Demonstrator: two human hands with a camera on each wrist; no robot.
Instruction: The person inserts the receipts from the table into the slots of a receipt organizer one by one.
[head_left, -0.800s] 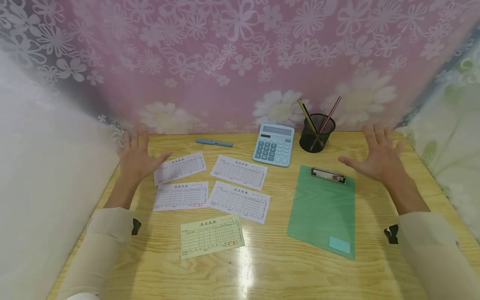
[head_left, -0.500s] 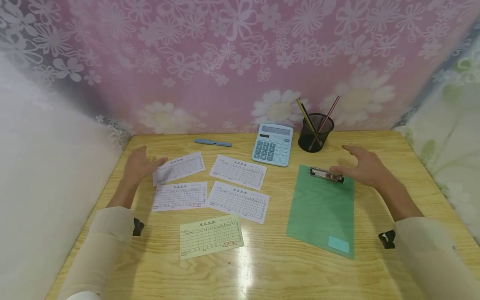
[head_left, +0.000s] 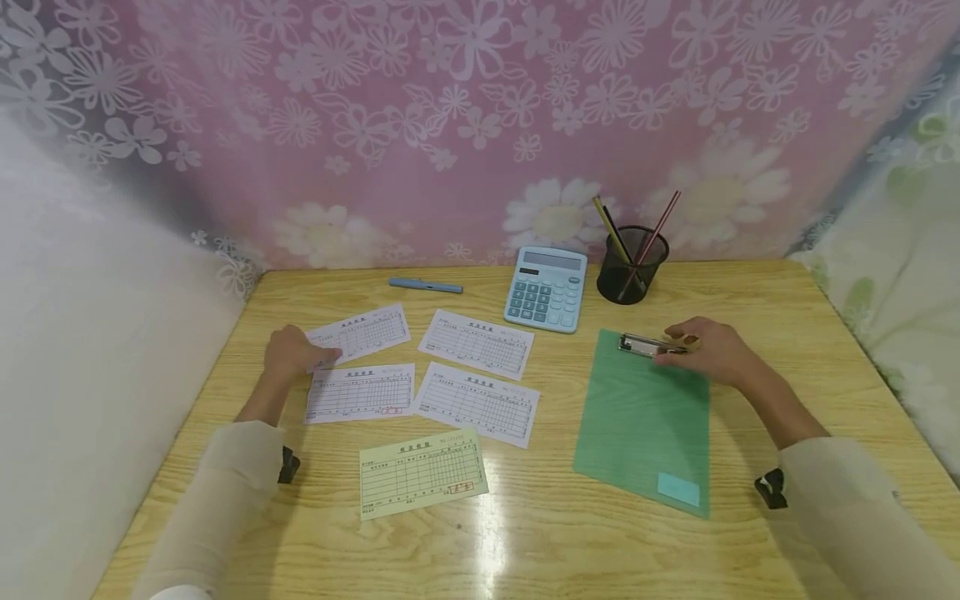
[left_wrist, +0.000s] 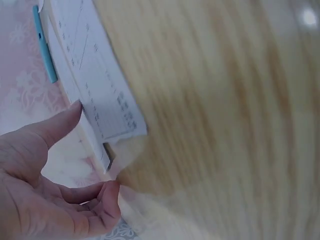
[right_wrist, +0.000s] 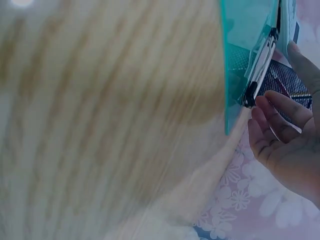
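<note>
My left hand (head_left: 287,352) is at the left ends of two white receipt slips. Its thumb lies over or just above the upper slip (head_left: 367,329), close to the lower slip (head_left: 362,393). Bent fingers stay beside the paper, apart from the thumb in the left wrist view. By the metal clip (head_left: 651,345) of a green clipboard (head_left: 642,425) is my right hand (head_left: 712,350). The right wrist view has its thumb and loosely bent fingers spread near the clip's end, with no grip on it; contact is hard to tell.
Two more white slips, an upper (head_left: 477,343) and a lower (head_left: 477,403), lie mid-table, with a yellow slip (head_left: 423,473) nearer me. Along the back are a blue pen (head_left: 425,285), a blue calculator (head_left: 546,289) and a black mesh cup (head_left: 632,265) of pencils. A floral curtain (head_left: 420,142) hangs behind.
Both hands have come down and nearer to me from the table's back corners, their spread fingers now bent. The left reached the slips, the right the clipboard's clip. The objects stayed put.
</note>
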